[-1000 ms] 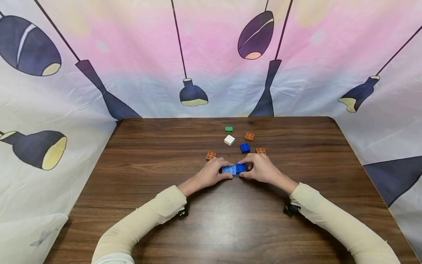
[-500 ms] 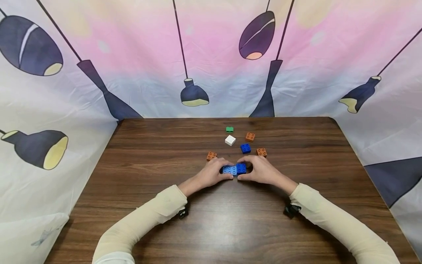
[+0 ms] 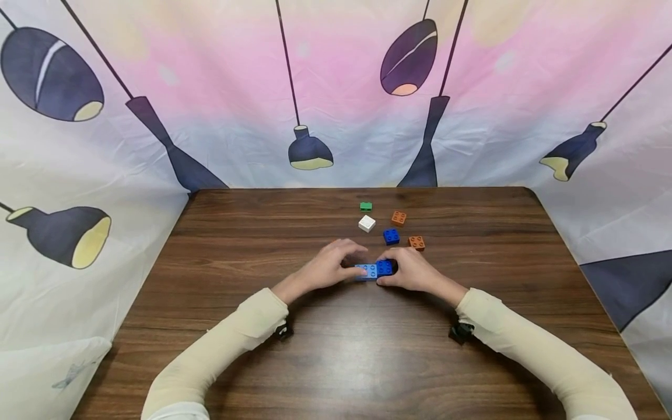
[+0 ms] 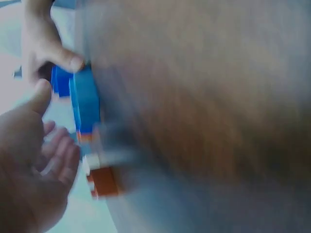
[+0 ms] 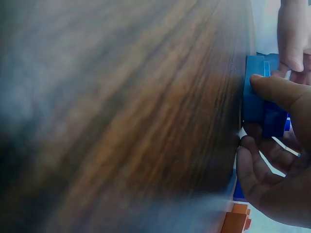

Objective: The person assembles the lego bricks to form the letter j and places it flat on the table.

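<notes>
- Light-blue brick (image 3: 371, 273): we see it lying on the table (image 3: 336, 367) between the hands, with a dark-blue brick (image 3: 385, 268) on its right end.
- Both look like hard plastic, so we judge them light, stiff, hardly fragile, perhaps slightly slick; we would take them by the flat near and far sides, leaving the studs free.
- We see the right hand (image 3: 415, 270) pinching at the dark-blue brick, thumb near, fingers far.
- Beside the left end is the left hand (image 3: 328, 266), thumb and fingers parted, gripping nothing.
- Farther off we find a loose blue brick (image 3: 391, 236), near orange brick (image 3: 416, 242), white brick (image 3: 367, 223), far orange brick (image 3: 399, 218) and green brick (image 3: 366, 206).
</notes>
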Tool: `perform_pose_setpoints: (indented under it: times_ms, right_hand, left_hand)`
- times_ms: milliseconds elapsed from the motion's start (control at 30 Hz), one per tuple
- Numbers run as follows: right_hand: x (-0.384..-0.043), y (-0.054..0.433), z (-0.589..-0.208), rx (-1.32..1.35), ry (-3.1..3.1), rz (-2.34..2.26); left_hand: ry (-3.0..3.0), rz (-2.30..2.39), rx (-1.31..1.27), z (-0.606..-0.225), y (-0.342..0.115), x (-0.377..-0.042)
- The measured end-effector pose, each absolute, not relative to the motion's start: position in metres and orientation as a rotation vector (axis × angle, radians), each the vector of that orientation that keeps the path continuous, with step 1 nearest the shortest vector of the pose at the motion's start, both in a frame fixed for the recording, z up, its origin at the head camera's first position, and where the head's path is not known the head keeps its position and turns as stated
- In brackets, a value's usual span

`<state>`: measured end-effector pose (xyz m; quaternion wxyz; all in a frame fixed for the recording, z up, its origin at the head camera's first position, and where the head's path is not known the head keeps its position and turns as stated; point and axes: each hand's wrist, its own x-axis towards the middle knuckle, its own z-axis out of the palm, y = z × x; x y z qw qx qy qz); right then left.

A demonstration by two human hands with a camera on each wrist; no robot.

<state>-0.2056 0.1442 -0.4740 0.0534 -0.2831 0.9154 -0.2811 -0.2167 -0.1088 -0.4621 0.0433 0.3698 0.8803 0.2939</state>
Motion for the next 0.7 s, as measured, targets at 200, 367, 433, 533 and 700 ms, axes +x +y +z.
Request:
perform_pose_setpoints:
  times_ms: [200,367,433,533,700]
  right_hand:
    - [-0.206,0.143,-0.472,-0.831,2.779,-0.831]
    - [-0.206,0.142,-0.47,-0.821,2.787,-0.814]
    - [-0.206,0.142,-0.47,-0.818,2.79,-0.81]
    - [-0.206,0.142,-0.47,-0.818,2.788,-0.813]
    - [-0.205,0.142,-0.47,-0.823,2.782,-0.814]
  left_hand:
    - [2.767,0.952,1.164,-0.454,-0.133,-0.237]
    - [2.783,0.891,1.103,-0.453,-0.147,-0.247]
    - [2.776,0.856,1.093,-0.455,-0.151,-0.251]
    - [2.758,0.815,1.073,-0.458,-0.155,-0.256]
    - [2.745,0.745,1.026,-0.461,-0.158,-0.263]
